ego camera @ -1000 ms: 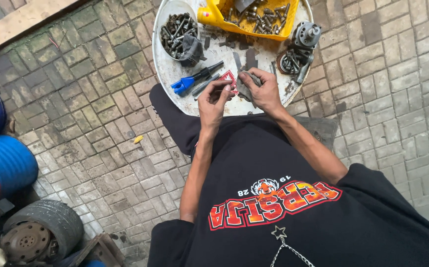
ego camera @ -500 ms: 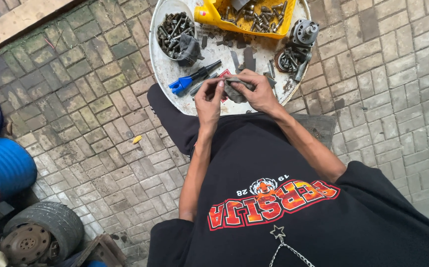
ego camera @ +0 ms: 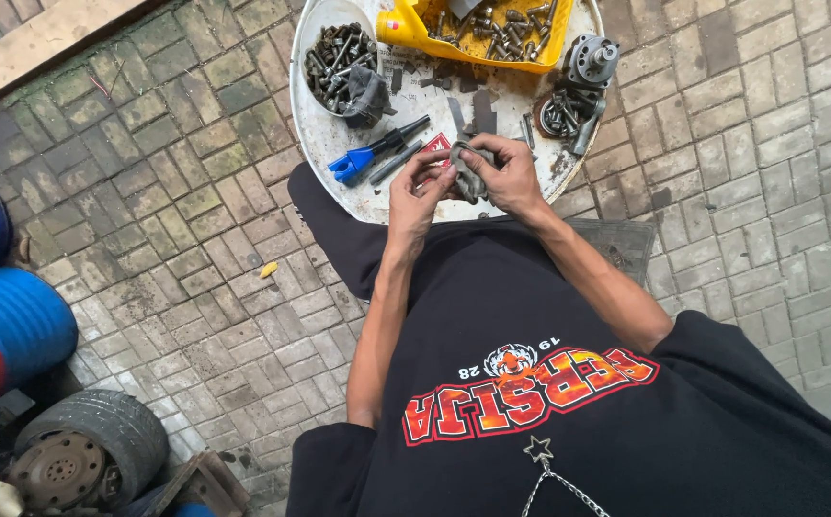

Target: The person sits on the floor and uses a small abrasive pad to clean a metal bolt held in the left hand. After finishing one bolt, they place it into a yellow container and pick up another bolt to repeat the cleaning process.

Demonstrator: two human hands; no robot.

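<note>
Hands together over round white tray [ego camera: 339, 153]: right hand [ego camera: 506, 177] now grips grey rag [ego camera: 471, 177], left hand [ego camera: 415, 196] pinching it at 9 o'clock; blue-handled pliers [ego camera: 377, 151] lie unused, wiping apparently begun.

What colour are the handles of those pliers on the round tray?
Blue handles, seen in the head view.

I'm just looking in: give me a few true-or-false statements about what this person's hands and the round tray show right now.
1. Both hands, the left hand and the right hand, hold a grey rag. True.
2. The blue-handled pliers are in the left hand. False: they lie on the round white tray.
3. The yellow container holds bolts. True.
4. The small tyre sits on the tray. False: it lies on the paving.
</note>
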